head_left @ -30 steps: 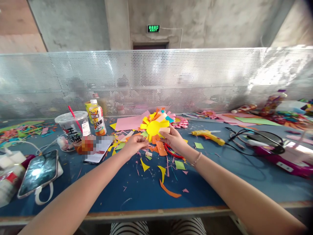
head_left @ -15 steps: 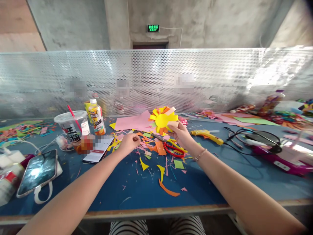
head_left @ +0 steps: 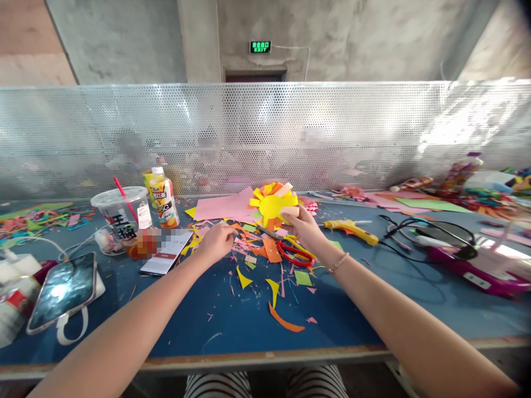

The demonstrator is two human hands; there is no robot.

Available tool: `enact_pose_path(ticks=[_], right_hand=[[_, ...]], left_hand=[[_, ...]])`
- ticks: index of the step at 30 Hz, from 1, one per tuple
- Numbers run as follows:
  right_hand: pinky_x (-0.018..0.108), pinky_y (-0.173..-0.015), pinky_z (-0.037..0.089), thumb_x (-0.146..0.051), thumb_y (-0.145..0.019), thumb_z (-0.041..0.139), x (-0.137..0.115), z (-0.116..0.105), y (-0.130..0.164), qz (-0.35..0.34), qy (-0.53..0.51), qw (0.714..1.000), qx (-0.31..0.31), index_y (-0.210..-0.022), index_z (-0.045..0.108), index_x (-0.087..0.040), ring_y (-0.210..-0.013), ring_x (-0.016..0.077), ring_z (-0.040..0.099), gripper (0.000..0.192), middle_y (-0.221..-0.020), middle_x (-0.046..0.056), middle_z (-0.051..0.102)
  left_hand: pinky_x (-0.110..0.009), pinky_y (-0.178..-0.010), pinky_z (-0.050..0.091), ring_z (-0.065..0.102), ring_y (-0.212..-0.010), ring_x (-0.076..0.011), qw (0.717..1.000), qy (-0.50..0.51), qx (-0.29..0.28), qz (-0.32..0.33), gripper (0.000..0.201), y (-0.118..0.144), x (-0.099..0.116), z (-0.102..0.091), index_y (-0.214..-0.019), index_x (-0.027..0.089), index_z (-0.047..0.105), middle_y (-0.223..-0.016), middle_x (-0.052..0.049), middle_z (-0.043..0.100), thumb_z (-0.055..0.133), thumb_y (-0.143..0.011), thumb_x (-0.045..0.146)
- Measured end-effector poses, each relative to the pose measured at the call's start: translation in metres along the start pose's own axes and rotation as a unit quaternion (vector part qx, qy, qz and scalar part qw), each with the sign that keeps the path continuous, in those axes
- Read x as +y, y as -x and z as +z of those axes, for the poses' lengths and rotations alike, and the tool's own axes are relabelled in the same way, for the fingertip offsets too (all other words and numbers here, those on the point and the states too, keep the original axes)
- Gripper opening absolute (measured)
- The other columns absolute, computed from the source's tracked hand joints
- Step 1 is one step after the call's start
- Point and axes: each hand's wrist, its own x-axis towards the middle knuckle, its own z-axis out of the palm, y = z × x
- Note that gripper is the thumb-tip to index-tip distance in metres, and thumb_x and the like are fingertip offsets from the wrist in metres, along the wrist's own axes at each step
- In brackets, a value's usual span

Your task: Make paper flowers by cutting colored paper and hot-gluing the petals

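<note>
Since the earlier frame, right hand [head_left: 305, 228] has carried the paper flower [head_left: 272, 204] slightly left and lower; left hand [head_left: 215, 241] has shifted a little left, staying low over the scraps. Right hand is pinched on the flower's lower right edge, holding it raised and upright above the blue table [head_left: 232, 326]. Left hand is loosely curled with knuckles up; whether it grips anything cannot be determined, since its fingertips are hidden. Red-handled scissors [head_left: 295, 253] lie just below the right wrist, blades partly covered by paper scraps [head_left: 265, 249]. Yellow glue gun [head_left: 350, 229] lies to the right, near the flower. Cup with a red straw [head_left: 122, 215], bottle [head_left: 164, 199] and phone [head_left: 62, 290] stand at left. Perforated metal screen [head_left: 265, 132] backs the table; figures behind it are blurred. Concrete wall carries a green exit sign [head_left: 260, 47]
</note>
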Motion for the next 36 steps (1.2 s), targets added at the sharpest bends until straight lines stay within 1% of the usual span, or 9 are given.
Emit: enact_pose_path(ticks=[3, 6, 9, 15, 18, 24, 28, 33, 36], right_hand=[[0.025, -0.068, 0.054, -0.030, -0.064, 0.068, -0.001, 0.001, 0.001, 0.000, 0.012, 1.000, 0.001, -0.090, 0.052, -0.024, -0.091, 0.0150, 0.058, 0.031, -0.100, -0.001, 0.059], [0.025, -0.067, 0.054, -0.031, -0.065, 0.067, 0.000, 0.000, 0.001, -0.003, 0.020, 1.000, -0.010, -0.092, 0.052, -0.024, -0.090, 0.0151, 0.059, 0.032, -0.099, 0.000, 0.059], [0.026, -0.068, 0.054, -0.032, -0.065, 0.067, 0.003, -0.002, -0.001, -0.003, 0.023, 1.000, -0.016, -0.094, 0.052, -0.025, -0.090, 0.0155, 0.059, 0.033, -0.099, 0.000, 0.059], [0.026, -0.069, 0.054, -0.031, -0.065, 0.067, 0.005, -0.002, -0.001, 0.001, 0.023, 1.000, -0.011, -0.092, 0.052, -0.024, -0.091, 0.0154, 0.059, 0.031, -0.100, 0.000, 0.059], [0.026, -0.069, 0.054, -0.030, -0.065, 0.067, 0.003, -0.001, 0.000, 0.003, 0.016, 1.000, -0.011, -0.090, 0.052, -0.024, -0.090, 0.0151, 0.059, 0.030, -0.100, 0.000, 0.059], [0.024, -0.068, 0.054, -0.030, -0.064, 0.069, 0.003, -0.001, 0.000, 0.006, 0.014, 1.000, -0.009, -0.090, 0.053, -0.025, -0.091, 0.0145, 0.059, 0.030, -0.099, -0.001, 0.059], [0.023, -0.067, 0.054, -0.030, -0.065, 0.068, 0.005, -0.003, -0.002, 0.007, 0.017, 1.000, -0.012, -0.090, 0.053, -0.024, -0.090, 0.0139, 0.059, 0.030, -0.098, -0.002, 0.059], [0.022, -0.066, 0.054, -0.030, -0.066, 0.067, 0.006, -0.004, -0.003, 0.007, 0.022, 1.000, -0.017, -0.092, 0.052, -0.024, -0.089, 0.0135, 0.059, 0.031, -0.099, -0.001, 0.059], [0.022, -0.066, 0.054, -0.029, -0.065, 0.068, 0.006, -0.003, -0.002, 0.009, 0.021, 1.000, -0.015, -0.093, 0.052, -0.024, -0.090, 0.0137, 0.059, 0.032, -0.100, 0.000, 0.059]], left_hand=[[-0.029, -0.078, 0.044, 0.058, -0.079, -0.0167, 0.999, 0.030, 0.016, 0.005, 0.024, -0.002, 0.002, -0.001, -0.069, 0.017, 0.066, -0.079, -0.005, 0.064, 0.046, -0.071, 0.004], [-0.030, -0.077, 0.043, 0.056, -0.080, -0.0164, 0.998, 0.048, 0.022, 0.033, 0.024, -0.002, 0.005, -0.002, -0.061, 0.017, 0.064, -0.079, -0.005, 0.062, 0.047, -0.068, 0.001], [-0.030, -0.078, 0.043, 0.055, -0.083, -0.0167, 0.997, 0.055, 0.020, 0.054, 0.021, -0.001, 0.006, -0.002, -0.064, 0.017, 0.064, -0.081, -0.005, 0.060, 0.051, -0.066, 0.001], [-0.027, -0.071, 0.043, 0.054, -0.075, -0.0149, 0.998, 0.063, 0.009, 0.031, 0.016, -0.001, 0.008, -0.004, -0.071, 0.018, 0.069, -0.078, -0.004, 0.056, 0.058, -0.068, 0.008], [-0.025, -0.064, 0.041, 0.054, -0.068, -0.0134, 0.996, 0.090, -0.010, -0.004, 0.013, -0.003, 0.010, -0.005, -0.072, 0.020, 0.071, -0.072, -0.003, 0.058, 0.061, -0.069, 0.014], [-0.023, -0.055, 0.040, 0.056, -0.059, -0.0140, 0.974, 0.183, -0.042, -0.127, 0.012, -0.004, 0.013, -0.010, -0.071, 0.018, 0.071, -0.065, -0.003, 0.065, 0.062, -0.066, 0.024], [-0.025, -0.057, 0.045, 0.061, -0.063, -0.0163, 0.950, 0.245, -0.068, -0.183, 0.013, -0.005, 0.014, -0.012, -0.072, 0.016, 0.070, -0.067, -0.004, 0.067, 0.062, -0.063, 0.020], [-0.030, -0.064, 0.051, 0.064, -0.070, -0.0190, 0.920, 0.319, -0.065, -0.217, 0.015, -0.006, 0.007, -0.006, -0.072, 0.014, 0.067, -0.071, -0.006, 0.069, 0.069, -0.058, 0.019], [-0.033, -0.067, 0.053, 0.065, -0.070, -0.0190, 0.895, 0.370, -0.075, -0.237, 0.017, -0.006, 0.002, 0.000, -0.077, 0.013, 0.066, -0.071, -0.007, 0.069, 0.068, -0.062, 0.022]])
